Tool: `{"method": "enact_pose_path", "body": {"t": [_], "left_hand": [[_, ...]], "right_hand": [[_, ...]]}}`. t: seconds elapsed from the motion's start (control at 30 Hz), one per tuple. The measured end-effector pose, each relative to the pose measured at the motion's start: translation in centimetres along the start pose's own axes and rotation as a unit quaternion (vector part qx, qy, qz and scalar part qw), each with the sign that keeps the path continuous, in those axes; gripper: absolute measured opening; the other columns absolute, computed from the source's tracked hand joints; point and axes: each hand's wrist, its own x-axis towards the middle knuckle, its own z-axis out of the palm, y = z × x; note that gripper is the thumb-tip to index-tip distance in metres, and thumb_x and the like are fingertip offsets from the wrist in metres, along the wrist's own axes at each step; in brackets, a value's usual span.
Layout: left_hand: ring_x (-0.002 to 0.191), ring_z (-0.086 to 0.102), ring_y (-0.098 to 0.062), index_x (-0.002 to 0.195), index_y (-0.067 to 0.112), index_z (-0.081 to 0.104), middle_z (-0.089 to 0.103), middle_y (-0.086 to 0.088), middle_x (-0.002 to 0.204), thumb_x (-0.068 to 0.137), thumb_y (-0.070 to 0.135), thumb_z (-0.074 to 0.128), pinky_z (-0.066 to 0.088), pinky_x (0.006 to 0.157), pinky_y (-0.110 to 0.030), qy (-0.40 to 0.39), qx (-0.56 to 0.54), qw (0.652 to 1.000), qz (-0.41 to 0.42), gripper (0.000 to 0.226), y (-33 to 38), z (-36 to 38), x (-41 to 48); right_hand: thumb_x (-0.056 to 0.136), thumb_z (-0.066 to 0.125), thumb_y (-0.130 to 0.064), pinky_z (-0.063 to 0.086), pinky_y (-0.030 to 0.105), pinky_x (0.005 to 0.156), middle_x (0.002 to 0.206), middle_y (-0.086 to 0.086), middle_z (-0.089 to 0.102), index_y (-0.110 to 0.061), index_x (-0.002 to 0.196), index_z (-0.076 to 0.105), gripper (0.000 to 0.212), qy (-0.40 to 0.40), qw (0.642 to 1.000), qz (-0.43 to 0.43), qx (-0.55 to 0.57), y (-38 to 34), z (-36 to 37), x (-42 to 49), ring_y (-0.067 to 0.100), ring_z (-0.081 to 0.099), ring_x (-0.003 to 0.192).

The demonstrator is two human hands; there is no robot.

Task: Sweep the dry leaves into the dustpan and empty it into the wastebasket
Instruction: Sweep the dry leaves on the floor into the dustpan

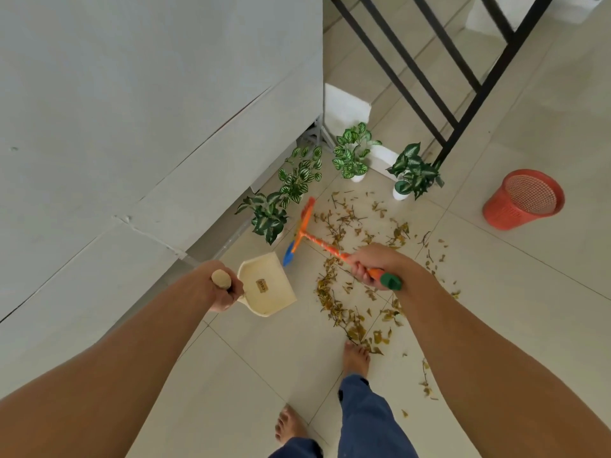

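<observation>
Dry brown leaves (357, 269) lie scattered over the pale floor tiles in front of me. My left hand (220, 289) grips the wooden handle of a cream dustpan (267, 285), which hangs above the floor with nothing in it. My right hand (370, 266) is closed around the orange handle of a small broom (305, 226). Its orange and blue head is out past the leaves, near the plants. An orange mesh wastebasket (524, 200) stands upright at the right, apart from the leaves.
Several small potted plants (350, 157) stand along the wall base and by a black metal railing (439, 94). A white wall (132, 127) fills the left. My bare feet (355, 357) stand at the leaves' near edge.
</observation>
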Motion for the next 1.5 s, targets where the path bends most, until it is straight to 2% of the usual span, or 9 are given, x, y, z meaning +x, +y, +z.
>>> {"method": "enact_pose_path", "body": {"t": [0.07,0.27,0.43,0.57,0.77,0.87,1.07,1.2,1.5], "left_hand": [[0.052,0.047,-0.017,0.102,0.003,0.054,0.049,-0.014,0.084,0.084,-0.010,0.048,0.046,0.033,-0.019,0.006,-0.007,1.000,-0.003,0.023,0.4,1.3,0.1],[0.051,0.047,-0.018,0.106,0.003,0.056,0.052,-0.013,0.093,0.087,-0.009,0.050,0.045,0.032,-0.019,0.017,-0.022,1.000,-0.004,0.024,1.2,5.1,0.3],[0.043,0.047,-0.018,0.103,0.004,0.053,0.049,-0.010,0.081,0.086,-0.008,0.053,0.044,0.032,-0.018,0.011,-0.019,0.999,-0.027,0.020,1.6,6.9,1.1],[0.052,0.049,-0.016,0.105,0.004,0.056,0.050,-0.011,0.083,0.086,-0.008,0.054,0.046,0.032,-0.020,0.015,-0.011,0.999,-0.034,0.022,1.6,8.0,0.8],[0.053,0.048,-0.016,0.105,0.003,0.054,0.048,-0.010,0.082,0.086,-0.008,0.053,0.046,0.033,-0.020,0.015,-0.023,0.999,-0.044,0.022,2.1,8.6,0.6],[0.052,0.048,-0.016,0.104,0.002,0.054,0.049,-0.011,0.082,0.087,-0.006,0.053,0.046,0.033,-0.019,0.014,-0.024,0.999,-0.043,0.019,2.3,8.6,0.8],[0.030,0.042,-0.016,0.106,0.005,0.051,0.046,-0.007,0.075,0.090,-0.005,0.050,0.047,0.034,-0.018,0.011,-0.031,0.999,-0.038,0.019,2.3,8.6,0.9],[0.029,0.043,-0.015,0.108,0.006,0.048,0.045,-0.007,0.076,0.091,-0.005,0.049,0.044,0.032,-0.017,0.011,-0.045,0.998,-0.035,0.020,2.2,8.6,0.7],[0.036,0.045,-0.016,0.105,0.004,0.053,0.048,-0.011,0.077,0.088,-0.008,0.050,0.045,0.033,-0.018,0.029,-0.032,0.999,-0.014,0.021,1.8,9.7,-0.2]], "right_hand": [[0.099,0.045,-0.014,0.038,0.016,0.028,0.059,-0.004,0.047,-0.012,0.135,0.046,0.036,-0.005,1.000,0.020,-0.004,-1.5,-1.1,1.7,0.003,0.044,0.036],[0.101,0.044,-0.007,0.038,0.016,0.027,0.062,0.002,0.045,-0.004,0.092,0.054,0.014,-0.019,0.999,0.030,-0.003,-2.9,-5.2,0.4,0.005,0.044,0.032],[0.100,0.044,-0.007,0.037,0.016,0.026,0.062,-0.001,0.044,-0.010,0.136,0.047,0.036,-0.030,0.998,0.025,0.046,-3.3,-7.1,-0.5,0.003,0.043,0.030],[0.100,0.047,-0.010,0.039,0.015,0.028,0.062,-0.002,0.045,-0.009,0.102,0.054,0.008,-0.024,0.997,0.016,0.077,-5.3,-6.8,2.3,0.004,0.044,0.031],[0.101,0.044,-0.009,0.040,0.015,0.027,0.060,0.000,0.045,-0.010,0.081,0.055,0.023,-0.025,0.994,0.022,0.104,-5.6,-8.1,2.6,0.005,0.044,0.030],[0.104,0.043,-0.015,0.040,0.016,0.026,0.048,-0.001,0.048,-0.011,0.081,0.052,0.025,-0.074,0.984,0.034,0.158,-5.0,-9.3,1.4,0.005,0.048,0.028],[0.102,0.044,-0.011,0.036,0.015,0.026,0.062,-0.001,0.043,-0.014,0.101,0.054,0.011,-0.035,0.996,-0.028,0.078,-8.8,-9.1,4.0,0.004,0.043,0.029],[0.103,0.042,-0.015,0.036,0.015,0.027,0.056,-0.002,0.046,-0.012,0.084,0.046,0.019,-0.034,0.997,-0.016,0.066,-10.6,-10.1,6.8,0.005,0.043,0.028],[0.104,0.041,-0.016,0.035,0.015,0.024,0.049,-0.002,0.047,-0.008,0.097,0.050,0.014,-0.055,0.992,0.028,0.111,-6.2,-12.6,4.4,0.005,0.042,0.027]]}}
